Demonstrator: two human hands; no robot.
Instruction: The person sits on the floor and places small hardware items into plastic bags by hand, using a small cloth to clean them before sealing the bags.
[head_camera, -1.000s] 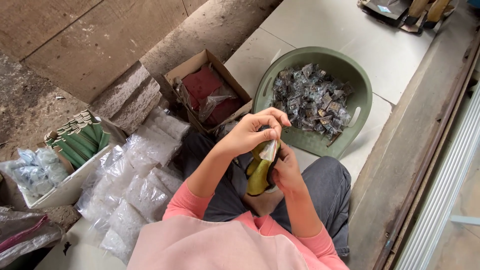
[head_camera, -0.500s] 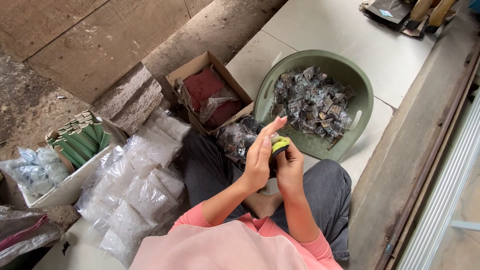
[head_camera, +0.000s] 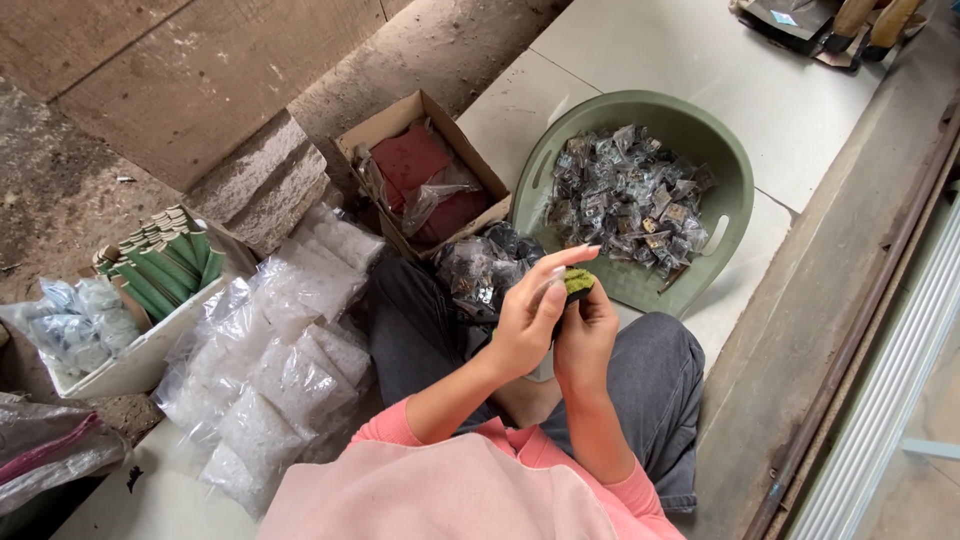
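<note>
I sit cross-legged on a tiled floor. My right hand (head_camera: 588, 330) grips a small green roll (head_camera: 578, 281) whose top end shows above the fingers. My left hand (head_camera: 530, 312) lies against it, fingers curled around the roll and a thin clear wrapper. Just beyond my hands, on my left knee, rests a clear bag of small dark packets (head_camera: 480, 265). A green plastic basin (head_camera: 725, 235) further out holds several small dark wrapped packets.
An open cardboard box (head_camera: 400, 115) with red contents stands beside the basin. Clear bags of white pieces (head_camera: 280, 370) pile at my left. A white tray (head_camera: 140, 360) holds green rolls and bluish bags. A stone block (head_camera: 255, 185) lies behind; a raised ledge (head_camera: 850, 300) runs at right.
A second ago both hands held a longer green and clear packet upright; it is now drawn down into my hands with only its green tip showing. The hands moved slightly up and right.
</note>
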